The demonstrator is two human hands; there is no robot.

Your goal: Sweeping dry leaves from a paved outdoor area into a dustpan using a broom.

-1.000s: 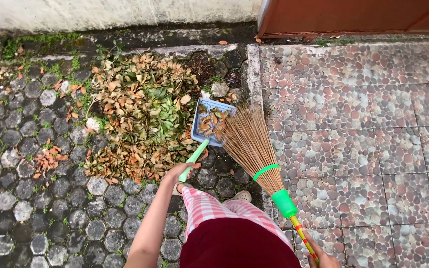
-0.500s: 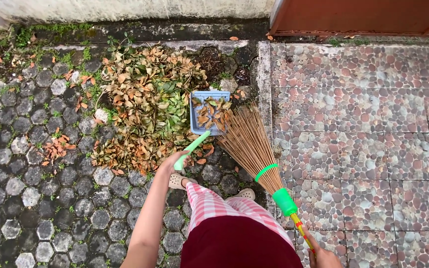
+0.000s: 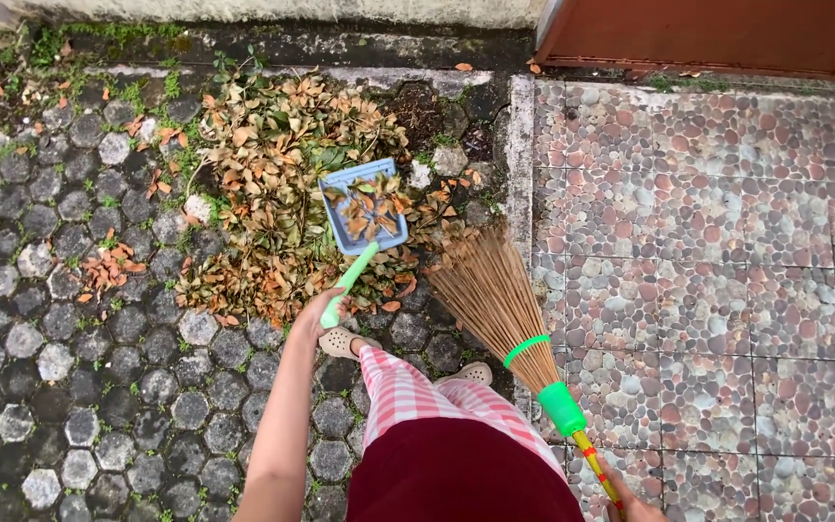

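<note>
Smooth plastic dustpan [image 3: 364,208] — rough-twig broom [image 3: 495,290]

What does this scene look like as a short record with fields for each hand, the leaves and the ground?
Left hand: grips the green handle of a blue plastic dustpan holding dry leaves
Right hand: holds a stick broom with a green collar
Leaf pile: brown and green, around the dustpan
Ground: grey hexagonal pavers left, pebble-pattern tiles right

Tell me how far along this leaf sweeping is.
Done: most leaves lie gathered in one pile on the dark pavers, and the pebble tiles look nearly bare. In hand: the left hand holds the blue dustpan by its green handle, with some leaves on it, over the pile; the right hand grips the broom. Left: nearly the whole pile, plus scattered leaves to its left.
</note>
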